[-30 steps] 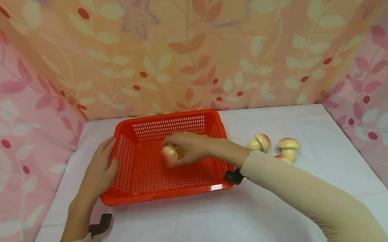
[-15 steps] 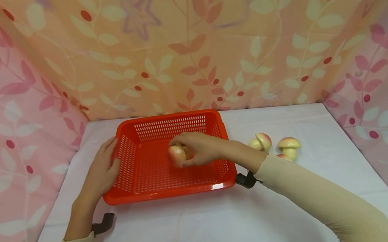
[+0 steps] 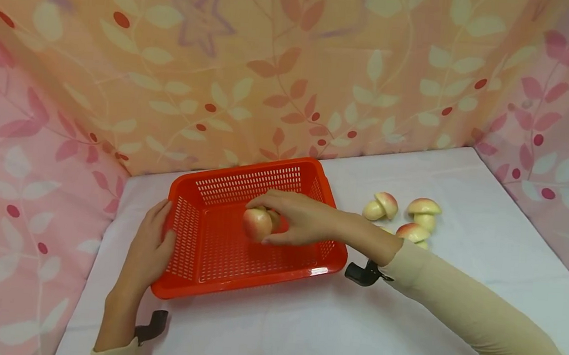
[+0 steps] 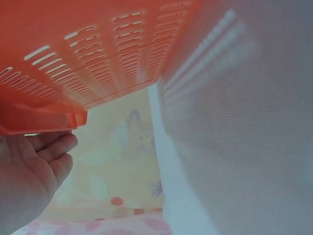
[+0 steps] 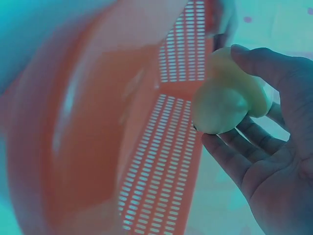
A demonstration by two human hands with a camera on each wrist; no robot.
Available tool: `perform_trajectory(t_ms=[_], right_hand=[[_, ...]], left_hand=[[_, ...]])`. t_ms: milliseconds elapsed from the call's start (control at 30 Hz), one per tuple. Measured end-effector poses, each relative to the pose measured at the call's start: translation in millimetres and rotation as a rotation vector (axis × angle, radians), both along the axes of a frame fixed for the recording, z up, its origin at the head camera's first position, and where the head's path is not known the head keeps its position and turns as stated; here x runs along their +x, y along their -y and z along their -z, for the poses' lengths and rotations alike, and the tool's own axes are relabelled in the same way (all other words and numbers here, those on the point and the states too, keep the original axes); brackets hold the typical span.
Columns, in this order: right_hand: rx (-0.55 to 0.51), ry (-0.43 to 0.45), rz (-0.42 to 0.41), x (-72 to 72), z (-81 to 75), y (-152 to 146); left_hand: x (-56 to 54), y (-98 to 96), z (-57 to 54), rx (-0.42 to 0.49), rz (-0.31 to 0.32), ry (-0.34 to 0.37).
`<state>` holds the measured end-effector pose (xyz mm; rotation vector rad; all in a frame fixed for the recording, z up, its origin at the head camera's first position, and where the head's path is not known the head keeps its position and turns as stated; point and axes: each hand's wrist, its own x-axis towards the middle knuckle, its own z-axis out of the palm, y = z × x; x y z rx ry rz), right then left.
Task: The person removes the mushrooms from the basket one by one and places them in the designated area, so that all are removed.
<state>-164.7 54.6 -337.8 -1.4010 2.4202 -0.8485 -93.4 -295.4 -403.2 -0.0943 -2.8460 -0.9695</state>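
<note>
Inside the red plastic basket (image 3: 243, 287), over its slatted floor, my right hand (image 3: 301, 218) holds a toy mushroom (image 3: 257, 224) with a pinkish-yellow cap. The right wrist view shows the thumb on one side of the mushroom (image 5: 221, 105) and the fingers of the right hand (image 5: 274, 166) on the other. At the basket's left side my left hand (image 3: 145, 250) grips the rim, thumb toward the inside. From the left wrist view, the bent fingers of the left hand (image 4: 34, 171) lie right at the edge of the basket (image 4: 98, 58).
Right of the basket, several more toy mushrooms lie on the white cloth, among them one at the left (image 3: 381, 206), one at the back right (image 3: 424, 213) and one in front (image 3: 412, 232), partly behind the sleeve. A patterned curtain (image 3: 292, 78) stands behind the table.
My right hand has shifted slightly to the right inside the basket with the mushroom. Its forearm has moved, showing more of the front mushroom on the table. My left hand stays at the rim.
</note>
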Motion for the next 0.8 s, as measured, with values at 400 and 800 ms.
perform_trajectory(t_ms=[400, 800], right_hand=[[-0.127, 0.038, 0.089, 6.9, 3.4, -11.6], [-0.183, 0.065, 0.163, 2.2, 12.1, -25.1]], left_hand=[[-0.5, 0.6, 0.9, 0.010, 0.002, -0.017], [-0.5, -0.9, 2.8, 0.004, -0.008, -0.006]])
